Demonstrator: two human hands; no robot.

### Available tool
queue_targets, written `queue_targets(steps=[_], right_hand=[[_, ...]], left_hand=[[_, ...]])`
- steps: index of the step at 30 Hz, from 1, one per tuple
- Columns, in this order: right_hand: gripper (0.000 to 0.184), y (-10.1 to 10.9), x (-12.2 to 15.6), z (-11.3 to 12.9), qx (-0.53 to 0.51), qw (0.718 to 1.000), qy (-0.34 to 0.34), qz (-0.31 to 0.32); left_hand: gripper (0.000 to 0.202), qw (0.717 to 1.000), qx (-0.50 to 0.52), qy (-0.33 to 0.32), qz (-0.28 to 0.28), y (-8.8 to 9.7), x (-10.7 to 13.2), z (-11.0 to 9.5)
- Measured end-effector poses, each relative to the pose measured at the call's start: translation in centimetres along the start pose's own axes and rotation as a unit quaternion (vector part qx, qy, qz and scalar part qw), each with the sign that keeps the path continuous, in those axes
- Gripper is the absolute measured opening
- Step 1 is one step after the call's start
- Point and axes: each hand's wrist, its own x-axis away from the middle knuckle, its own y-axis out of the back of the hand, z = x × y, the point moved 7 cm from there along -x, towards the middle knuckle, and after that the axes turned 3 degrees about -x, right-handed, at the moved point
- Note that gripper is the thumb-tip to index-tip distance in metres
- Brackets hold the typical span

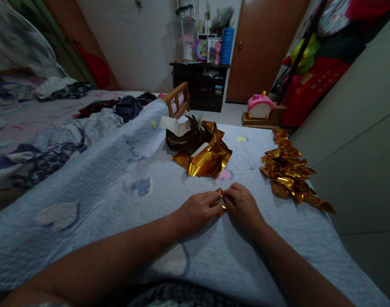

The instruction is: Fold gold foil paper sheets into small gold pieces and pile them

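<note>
Between my two hands, low over the pale blue quilt (118, 213), is a small piece of gold foil paper (223, 209). My left hand (199, 211) pinches it from the left, fingers closed. From the right, my right hand (242, 207) has its thumb and fingertips closed on the foil's edge. My fingers hide much of the piece, so its full shape does not show. Just beyond my hands lies a loose stack of gold foil sheets (210, 160), partly curled, with white paper showing. To the right sits a row of folded gold foil pieces (287, 170).
A small wooden rail (178, 100) stands behind the foil stack. At the far right edge are a pink toy case (260, 106) and a pale cabinet side (357, 170). Rumpled bedding (70, 140) lies to the left; a dark shelf (197, 85) stands at the back.
</note>
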Motion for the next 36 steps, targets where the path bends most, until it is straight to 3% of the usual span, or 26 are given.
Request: queue_targets(steps=[17,36], right_hand=[[0.017,-0.2,-0.1,0.9,0.088,0.995,0.041,0.031],[0.018,0.0,-0.2,1.1,0.072,0.995,0.046,0.043]], left_hand=[[0.023,1.000,-0.019,0.004,-0.004,-0.3,0.2,0.1],[0.019,1.000,-0.008,-0.015,-0.017,-0.2,0.1,-0.1]])
